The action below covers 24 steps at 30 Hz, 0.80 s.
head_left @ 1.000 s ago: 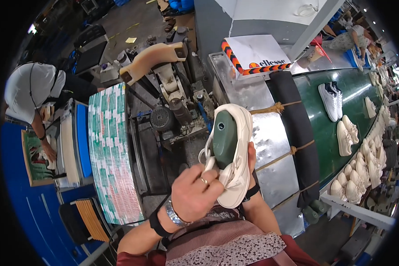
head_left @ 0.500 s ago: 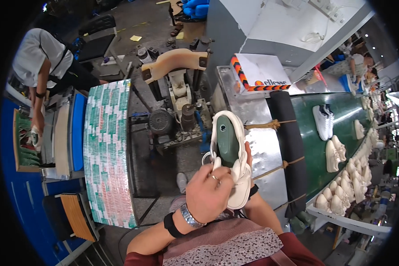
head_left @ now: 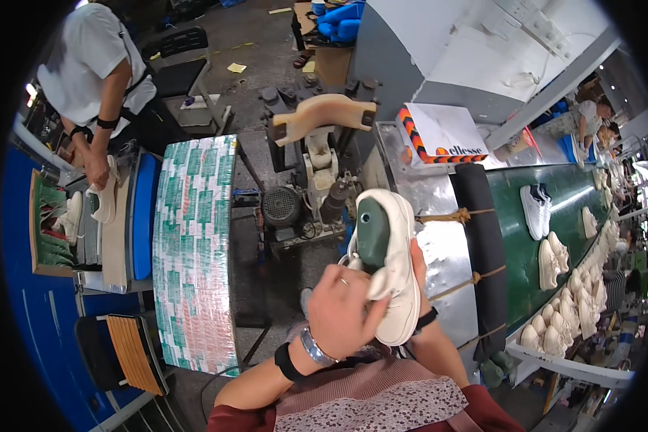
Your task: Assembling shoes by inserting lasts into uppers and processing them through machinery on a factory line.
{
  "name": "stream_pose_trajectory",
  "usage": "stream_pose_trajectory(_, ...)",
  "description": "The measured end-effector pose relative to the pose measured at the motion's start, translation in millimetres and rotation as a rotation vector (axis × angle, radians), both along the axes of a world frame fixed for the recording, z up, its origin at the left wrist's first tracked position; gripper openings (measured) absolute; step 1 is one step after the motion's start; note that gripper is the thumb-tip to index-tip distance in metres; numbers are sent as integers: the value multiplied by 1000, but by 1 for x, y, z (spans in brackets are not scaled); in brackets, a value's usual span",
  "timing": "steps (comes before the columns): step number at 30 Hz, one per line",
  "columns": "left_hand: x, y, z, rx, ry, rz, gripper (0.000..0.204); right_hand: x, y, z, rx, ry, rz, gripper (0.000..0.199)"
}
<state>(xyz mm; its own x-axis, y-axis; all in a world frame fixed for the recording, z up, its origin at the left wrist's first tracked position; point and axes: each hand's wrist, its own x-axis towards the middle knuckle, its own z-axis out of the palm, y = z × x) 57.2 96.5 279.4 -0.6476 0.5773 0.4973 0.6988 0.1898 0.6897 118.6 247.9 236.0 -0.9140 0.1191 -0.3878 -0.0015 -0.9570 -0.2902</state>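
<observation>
A cream shoe (head_left: 400,317) is held up in front of me, its opening facing me and its toe pointing down. A green shoe last (head_left: 373,236) with a round hole fills that opening. My right hand (head_left: 419,277) supports the shoe from its right side and behind; most of those fingers are hidden. My left hand (head_left: 338,309) is closed at the shoe's tongue and lace area, with the thumb and fingers pinching the upper there. A lace loop shows at the shoe's left side.
A press machine (head_left: 322,137) stands ahead, beside a plastic-wrapped table (head_left: 194,252). At right, a shoebox (head_left: 443,129) rests on a metal bench, and a green conveyor (head_left: 507,248) carries several shoes. On the left, a co-worker (head_left: 97,79) handles a cream shoe (head_left: 106,198) near a green-lined crate (head_left: 47,263).
The shoe has turned in my hands, showing more of its right side. My view has shifted, moving the surroundings rightward. The co-worker now stands more upright, with a shoe over the bench.
</observation>
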Motion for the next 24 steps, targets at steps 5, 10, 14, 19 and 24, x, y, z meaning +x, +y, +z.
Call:
stream_pose_trajectory(5,-30,6,-87,-38,-856,75,32,-1,30,-52,528,-183,2,65)
stream_pose_trajectory(10,-73,36,-124,258,-936,-52,26,-49,36,-7,1087,-212,-101,80)
stream_pose_trajectory(14,-83,44,-153,429,-935,-6,27,-80,46,-5,1795,-147,-79,80)
stream_pose_trajectory(19,-57,51,-181,563,-1433,-49,32,-88,19,11,2187,-158,-24,89)
stream_pose_trajectory(24,-61,56,-199,679,-1673,-208,40,-122,2,33,2448,-267,175,90)
